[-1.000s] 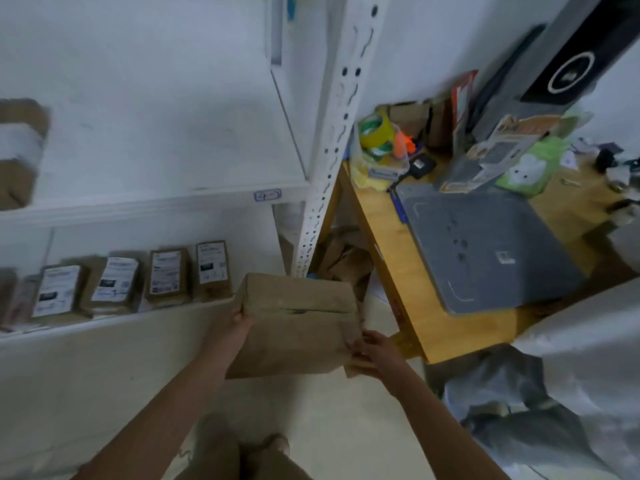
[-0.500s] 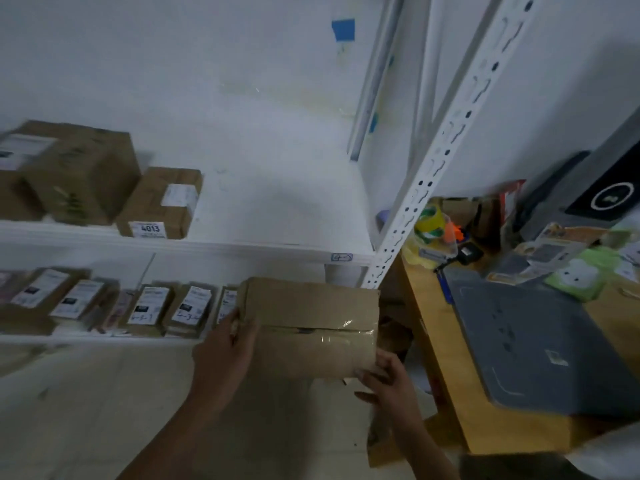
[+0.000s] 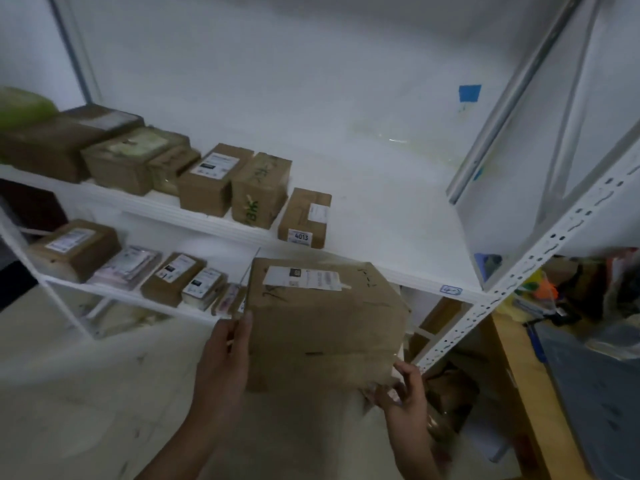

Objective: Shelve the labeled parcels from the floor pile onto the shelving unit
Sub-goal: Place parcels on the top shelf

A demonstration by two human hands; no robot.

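left hand point(image 3: 228, 355) flat against parcel point(image 3: 322, 327) side, right hand point(image 3: 405, 393) curled round lower corner

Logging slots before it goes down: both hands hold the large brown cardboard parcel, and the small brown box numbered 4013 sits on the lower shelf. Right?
No: the head view shows the small brown box numbered 4013 on the upper white shelf, rightmost in its row. The left hand and right hand do hold the large brown cardboard parcel.
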